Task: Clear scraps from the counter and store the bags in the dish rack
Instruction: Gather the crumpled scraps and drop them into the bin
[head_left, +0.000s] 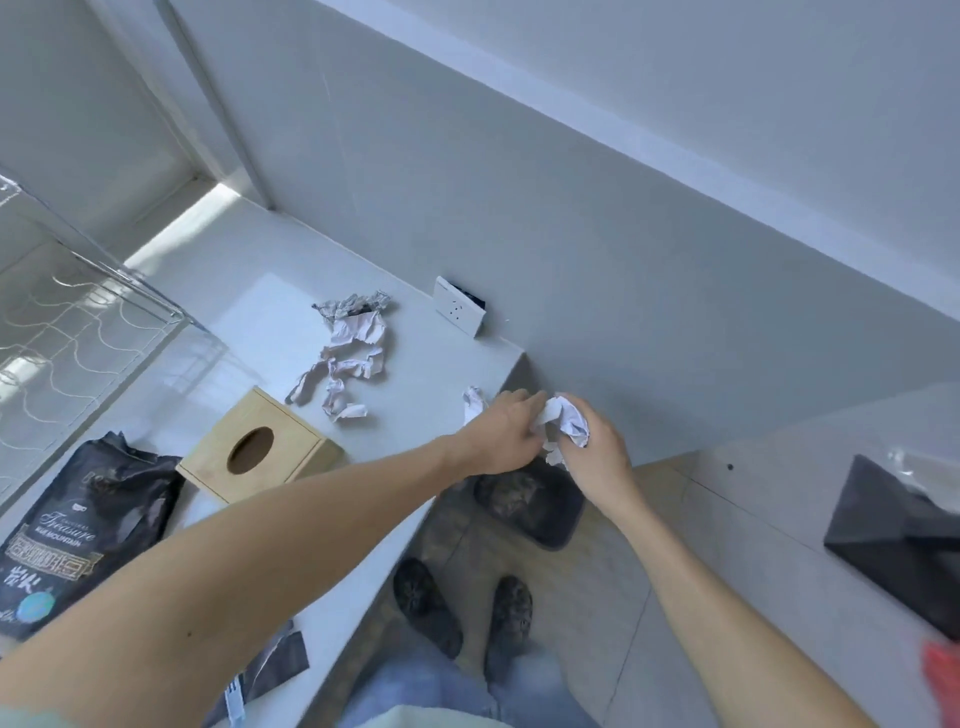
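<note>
Beyond the counter's right-hand edge, above a dark bin (540, 509) on the floor, both hands meet around a crumpled wad of white paper (569, 418). The right hand (597, 454) has its fingers curled around the wad from the far side. The left hand (506, 431) touches the same wad with fingers bent inward; whether it pinches the paper or only presses against it cannot be told.

One small white scrap (474, 402) lies on the counter (415, 364) just beside the left hand, near the corner. A larger scatter of torn, crumpled scraps (348, 358) lies further back on the counter, well apart from the hands. A wooden tissue box (260, 447) stands between that scatter and a black printed bag (88, 530), which lies flat near the front edge. A second dark bag (270, 670) lies at the front edge, partly hidden by the left forearm. The wire dish rack (78, 312) stands at the far left. A wall socket (460, 306) sits where the counter meets the wall.
</note>
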